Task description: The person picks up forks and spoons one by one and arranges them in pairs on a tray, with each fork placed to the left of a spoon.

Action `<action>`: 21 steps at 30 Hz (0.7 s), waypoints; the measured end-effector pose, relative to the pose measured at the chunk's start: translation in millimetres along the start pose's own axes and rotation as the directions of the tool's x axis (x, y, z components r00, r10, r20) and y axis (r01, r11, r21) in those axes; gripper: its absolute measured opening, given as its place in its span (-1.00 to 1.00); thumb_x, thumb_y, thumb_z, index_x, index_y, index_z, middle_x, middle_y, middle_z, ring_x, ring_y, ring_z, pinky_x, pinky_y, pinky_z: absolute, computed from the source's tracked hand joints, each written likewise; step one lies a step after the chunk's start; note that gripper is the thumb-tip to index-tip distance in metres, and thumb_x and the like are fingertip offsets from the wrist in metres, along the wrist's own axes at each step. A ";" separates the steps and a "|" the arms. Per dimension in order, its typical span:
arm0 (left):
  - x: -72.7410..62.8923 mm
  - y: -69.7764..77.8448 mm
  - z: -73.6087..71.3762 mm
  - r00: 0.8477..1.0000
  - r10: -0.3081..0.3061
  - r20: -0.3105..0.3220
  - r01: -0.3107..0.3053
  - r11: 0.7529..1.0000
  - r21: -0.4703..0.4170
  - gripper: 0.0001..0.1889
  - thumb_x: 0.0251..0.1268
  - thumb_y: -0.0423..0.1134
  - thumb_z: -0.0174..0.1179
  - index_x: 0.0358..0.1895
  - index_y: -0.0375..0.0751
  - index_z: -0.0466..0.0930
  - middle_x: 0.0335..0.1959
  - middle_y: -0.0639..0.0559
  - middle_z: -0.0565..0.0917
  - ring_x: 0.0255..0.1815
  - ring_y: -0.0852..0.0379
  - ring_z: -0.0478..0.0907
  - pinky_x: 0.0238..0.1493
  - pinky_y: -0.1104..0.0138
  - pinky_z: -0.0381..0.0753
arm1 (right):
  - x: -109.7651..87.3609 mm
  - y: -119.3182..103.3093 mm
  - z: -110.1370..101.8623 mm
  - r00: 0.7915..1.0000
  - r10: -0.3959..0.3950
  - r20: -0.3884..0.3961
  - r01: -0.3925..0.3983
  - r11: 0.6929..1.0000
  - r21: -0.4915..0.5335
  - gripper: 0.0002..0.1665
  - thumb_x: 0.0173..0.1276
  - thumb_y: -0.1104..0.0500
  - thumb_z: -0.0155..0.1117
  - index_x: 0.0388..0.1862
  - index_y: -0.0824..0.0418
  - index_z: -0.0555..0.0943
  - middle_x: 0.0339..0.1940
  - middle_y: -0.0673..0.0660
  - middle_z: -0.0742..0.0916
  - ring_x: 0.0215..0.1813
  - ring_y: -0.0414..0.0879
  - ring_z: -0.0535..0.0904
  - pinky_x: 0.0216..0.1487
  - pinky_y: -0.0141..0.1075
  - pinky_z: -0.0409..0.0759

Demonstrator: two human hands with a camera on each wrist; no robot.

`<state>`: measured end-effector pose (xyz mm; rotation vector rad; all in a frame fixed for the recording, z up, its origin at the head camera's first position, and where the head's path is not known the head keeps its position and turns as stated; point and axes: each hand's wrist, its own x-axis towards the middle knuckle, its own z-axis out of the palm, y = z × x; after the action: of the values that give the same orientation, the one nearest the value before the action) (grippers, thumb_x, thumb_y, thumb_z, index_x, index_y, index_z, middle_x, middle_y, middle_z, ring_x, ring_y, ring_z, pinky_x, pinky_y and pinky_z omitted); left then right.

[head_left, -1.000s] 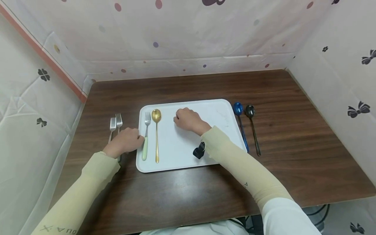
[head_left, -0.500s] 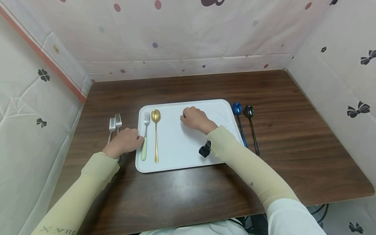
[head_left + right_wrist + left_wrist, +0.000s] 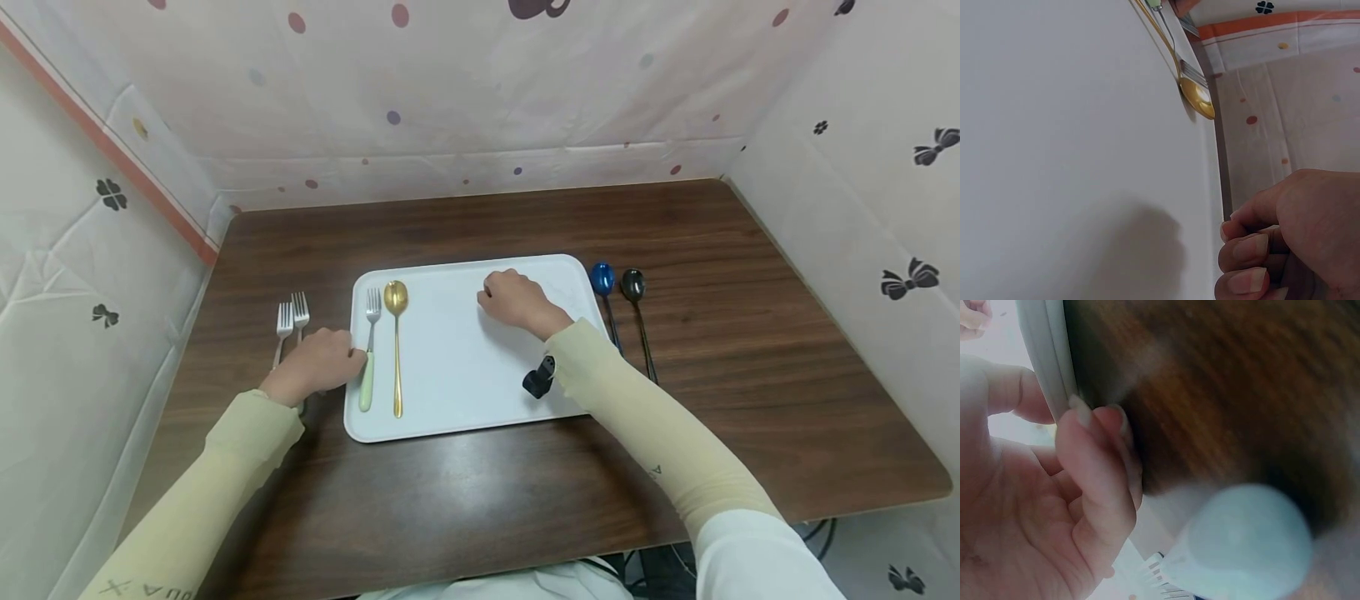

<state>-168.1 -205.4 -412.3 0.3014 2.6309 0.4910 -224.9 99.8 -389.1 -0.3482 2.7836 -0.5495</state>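
Observation:
A white tray (image 3: 457, 367) lies on the dark wooden table. My left hand (image 3: 318, 364) pinches its left rim, with the thumb over the edge and the fingers outside, as the left wrist view shows. On the tray's left part, a fork with a pale green handle (image 3: 367, 383) lies parallel to a gold spoon (image 3: 396, 297). Above the tray's right half hovers my right hand (image 3: 520, 300), fingers loosely curled. Nothing shows between those fingers in the right wrist view.
Two forks (image 3: 284, 319) lie left of the tray, partly covered by the left hand. Along its right edge are a blue spoon (image 3: 603, 279) and a black spoon (image 3: 633, 286); the right sleeve hides part of their handles. Patterned cloth walls (image 3: 480, 92) border the table.
My right hand has moved to the right over the tray, away from the gold spoon. The left hand stays at the left rim, and the cutlery lies as before.

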 end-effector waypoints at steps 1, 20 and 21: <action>0.1 -0.1 0.0 1.000 -0.001 -0.001 0.001 1.000 0.003 -0.72 0.44 -0.17 -0.08 -0.40 -0.27 0.46 -0.59 -0.08 0.43 -0.61 0.05 0.37 -0.56 0.24 0.37 | -0.6 1.5 -0.8 1.000 0.003 0.000 -0.003 1.000 0.001 -0.68 0.59 0.15 0.00 -0.29 0.26 0.62 -0.57 0.08 0.50 -0.51 -0.09 0.40 -0.41 -0.27 0.35; 2.0 0.9 -1.9 0.999 0.036 -0.009 -0.036 0.999 0.028 -0.71 0.42 -0.18 -0.07 -0.48 -0.23 0.42 -0.63 -0.05 0.40 -0.63 0.07 0.32 -0.56 0.25 0.32 | -15.9 41.9 -17.1 0.997 0.076 -0.005 -0.077 0.997 -0.021 -0.64 0.59 0.12 0.02 0.01 0.37 0.64 -0.44 0.16 0.61 -0.37 0.01 0.52 -0.29 -0.21 0.44; 2.1 0.7 -1.8 0.999 0.037 -0.008 -0.036 0.999 0.028 -0.71 0.42 -0.18 -0.07 -0.48 -0.24 0.42 -0.63 -0.05 0.40 -0.63 0.07 0.32 -0.56 0.25 0.32 | -16.5 44.6 -18.1 0.997 0.081 -0.005 -0.081 0.996 -0.025 -0.64 0.59 0.12 0.02 0.02 0.37 0.63 -0.43 0.16 0.61 -0.36 0.01 0.52 -0.28 -0.21 0.44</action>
<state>-170.7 -204.6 -411.3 0.3574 2.6464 0.4690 -223.2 150.6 -387.2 -0.2391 2.7960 -0.4969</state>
